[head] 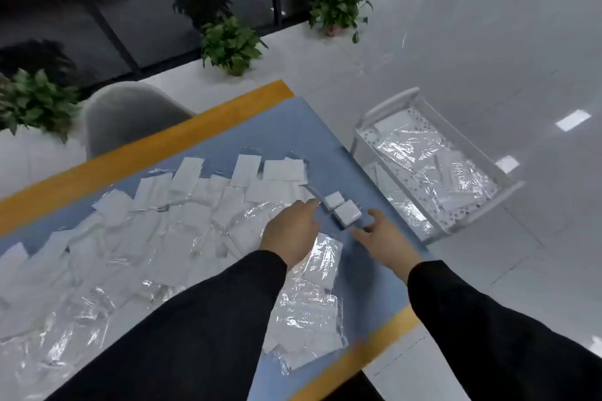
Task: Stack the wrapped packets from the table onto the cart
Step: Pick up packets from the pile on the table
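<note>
Several white packets in clear wrap (156,231) cover most of the blue table (293,130). Two small white square blocks (347,213) lie near the table's right edge. My left hand (293,231) reaches over the packets with fingers stretched toward the blocks, holding nothing. My right hand (382,238) hovers just right of the blocks, fingers spread and loosely bent, also holding nothing. One wrapped packet (322,257) lies between my two wrists. The white cart (384,107) stands on the floor right of the table, with several wrapped packets (420,153) lying in its top tray.
The table has a yellow-orange border (146,146). A grey chair (130,114) stands at its far side. Potted plants (228,45) line a dark glass wall at the back. Glossy white floor (488,42) surrounds the cart.
</note>
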A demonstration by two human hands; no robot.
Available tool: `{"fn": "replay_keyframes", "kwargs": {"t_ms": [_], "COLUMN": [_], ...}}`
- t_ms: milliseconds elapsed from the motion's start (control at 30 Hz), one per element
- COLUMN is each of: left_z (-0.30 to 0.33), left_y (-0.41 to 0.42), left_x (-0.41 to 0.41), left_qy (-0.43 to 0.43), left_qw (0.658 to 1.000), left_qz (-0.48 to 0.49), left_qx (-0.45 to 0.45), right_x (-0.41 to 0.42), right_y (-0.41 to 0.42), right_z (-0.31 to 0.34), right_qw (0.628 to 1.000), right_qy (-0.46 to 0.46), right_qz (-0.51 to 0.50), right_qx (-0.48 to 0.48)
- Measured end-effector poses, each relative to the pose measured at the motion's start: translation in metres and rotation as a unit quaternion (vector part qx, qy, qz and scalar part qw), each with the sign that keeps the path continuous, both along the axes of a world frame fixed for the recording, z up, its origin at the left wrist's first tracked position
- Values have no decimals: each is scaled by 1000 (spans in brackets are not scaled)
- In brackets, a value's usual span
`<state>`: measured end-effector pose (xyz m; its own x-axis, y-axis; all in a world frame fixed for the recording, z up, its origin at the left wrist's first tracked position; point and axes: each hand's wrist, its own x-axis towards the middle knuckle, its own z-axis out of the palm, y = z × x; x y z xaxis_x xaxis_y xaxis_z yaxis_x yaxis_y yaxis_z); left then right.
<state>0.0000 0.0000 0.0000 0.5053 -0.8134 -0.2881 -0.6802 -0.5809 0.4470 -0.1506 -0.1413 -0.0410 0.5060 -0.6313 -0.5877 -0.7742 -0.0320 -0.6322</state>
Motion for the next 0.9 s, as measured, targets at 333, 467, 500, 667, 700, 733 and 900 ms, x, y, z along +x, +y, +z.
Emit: {"fn": "replay_keyframes", "kwargs": {"t_ms": [333,467,500,667,700,733,900], "left_z": [-75,-75,-73,-66,-61,-54,3], "left_y": [-94,-107,-107,-92,-88,-85,-43], "left_x": [26,26,25,25,26,27,36], "left_qy": [-32,6,13,91,123,164,362], "left_qw": [995,998,999,995,988,975,833], "left_qz": [-90,-54,-42,46,87,134,355], "left_qx": [20,16,16,-17,-36,-62,-223], "right_x": [43,47,48,51,53,58,102], "right_y": [-19,-21,-22,-16,-14,-13,8], "right_z": [-55,-58,-56,-37,-30,-21,42], "right_qw": [989,994,994,988,984,980,966], "right_qy": [-44,-22,-20,-100,-131,-155,-246], "right_qz": [-139,-110,-106,-116,-124,-126,-66], "right_qx": [32,14,18,0,3,5,46]}}
